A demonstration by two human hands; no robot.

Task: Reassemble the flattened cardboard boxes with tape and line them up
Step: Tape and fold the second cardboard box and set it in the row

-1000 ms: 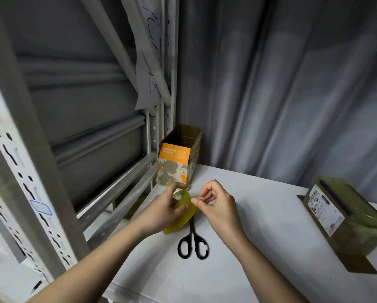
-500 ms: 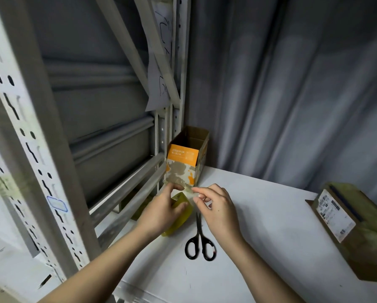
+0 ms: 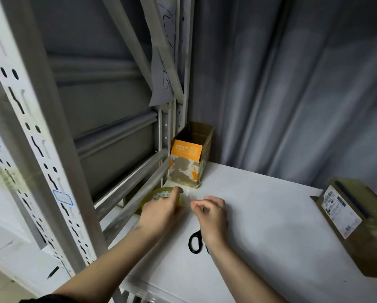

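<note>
Two hands are seen above the white tabletop (image 3: 259, 215), with the scissors (image 3: 195, 244) taken as landmark. Far left of the scissors, a grey metal shelving rack (image 3: 30, 132) is seen. Up and left of them, a yellowish tape roll (image 3: 159, 194) is gripped by the curled fingers of the left hand (image 3: 161, 212). Directly above the scissors, the right hand (image 3: 211, 215) is held with thumb and forefinger pinched together; whether tape is caught between them cannot be told. Farther behind, an open orange cardboard box (image 3: 188, 158) stands upright. Well right of the scissors, a taped box (image 3: 355, 219) lies tilted.
</note>
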